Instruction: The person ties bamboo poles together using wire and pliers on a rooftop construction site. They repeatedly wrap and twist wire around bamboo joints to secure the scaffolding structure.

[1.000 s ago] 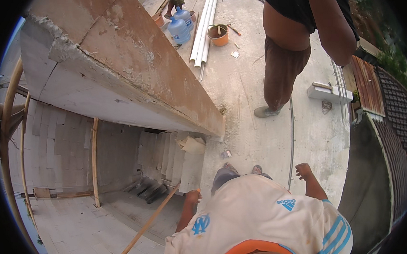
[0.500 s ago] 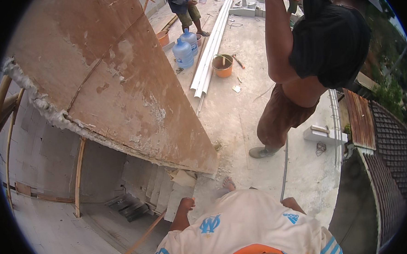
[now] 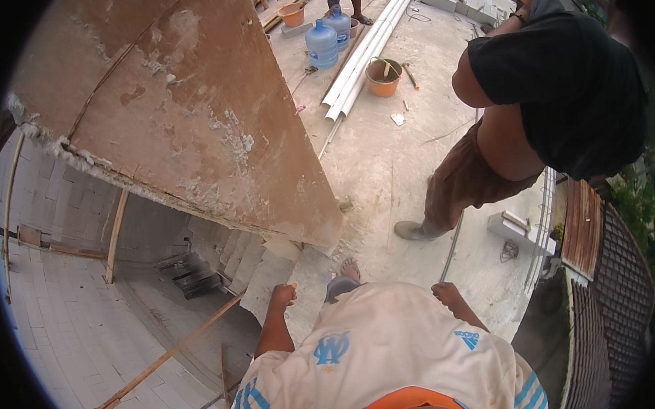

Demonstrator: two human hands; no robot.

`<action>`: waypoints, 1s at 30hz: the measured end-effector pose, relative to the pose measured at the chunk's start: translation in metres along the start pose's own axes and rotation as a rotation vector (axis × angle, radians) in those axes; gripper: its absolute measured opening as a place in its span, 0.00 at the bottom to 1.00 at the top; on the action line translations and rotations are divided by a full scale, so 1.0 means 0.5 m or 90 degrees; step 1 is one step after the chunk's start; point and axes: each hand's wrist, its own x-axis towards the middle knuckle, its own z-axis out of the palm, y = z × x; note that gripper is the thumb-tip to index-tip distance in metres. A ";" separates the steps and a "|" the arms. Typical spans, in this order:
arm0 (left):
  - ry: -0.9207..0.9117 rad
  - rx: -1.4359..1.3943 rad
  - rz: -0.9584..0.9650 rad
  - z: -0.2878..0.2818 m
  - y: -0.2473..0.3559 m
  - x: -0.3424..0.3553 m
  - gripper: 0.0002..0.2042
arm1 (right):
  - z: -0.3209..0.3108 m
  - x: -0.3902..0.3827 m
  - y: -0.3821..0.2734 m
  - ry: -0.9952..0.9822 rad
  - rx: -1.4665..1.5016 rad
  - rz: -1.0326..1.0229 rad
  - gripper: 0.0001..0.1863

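Note:
My left hand [image 3: 283,296] is closed beside my shirt, above the edge of the stairwell. A small orange object [image 3: 294,286] pokes out at its thumb side; most of it is hidden in the fist. On the other side, my right hand [image 3: 445,294] hangs closed with curled fingers. The thin grey rod [image 3: 453,250] meets it in the picture; whether the fingers grip it or it lies behind on the floor, I cannot tell. My bare foot [image 3: 350,268] is on the concrete floor [image 3: 375,194], near the lower tip of a large slanted brown panel [image 3: 212,129].
A person in a black shirt [image 3: 558,89] stands ahead on the right. Beyond are white pipes [image 3: 371,47], an orange bucket [image 3: 385,79], blue water jugs [image 3: 323,45] and grey blocks [image 3: 454,1]. Steps [image 3: 245,261] drop away left; a white block [image 3: 520,231] lies near the right edge.
My view has shifted, and my foot shows farther forward. Both hands appear higher in the picture; my right hand has come out from beside the shirt. The person ahead appears farther right.

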 end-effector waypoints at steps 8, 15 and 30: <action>-0.019 -0.094 -0.174 0.195 -0.339 -0.247 0.14 | -0.231 0.035 0.161 0.001 0.024 0.076 0.15; 0.022 -0.158 -0.163 0.278 -0.402 -0.423 0.13 | -0.321 0.058 0.345 -0.048 -0.135 0.231 0.15; 0.037 -0.169 -0.178 0.234 -0.363 -0.331 0.12 | -0.125 0.111 0.070 -0.155 -0.196 -0.052 0.18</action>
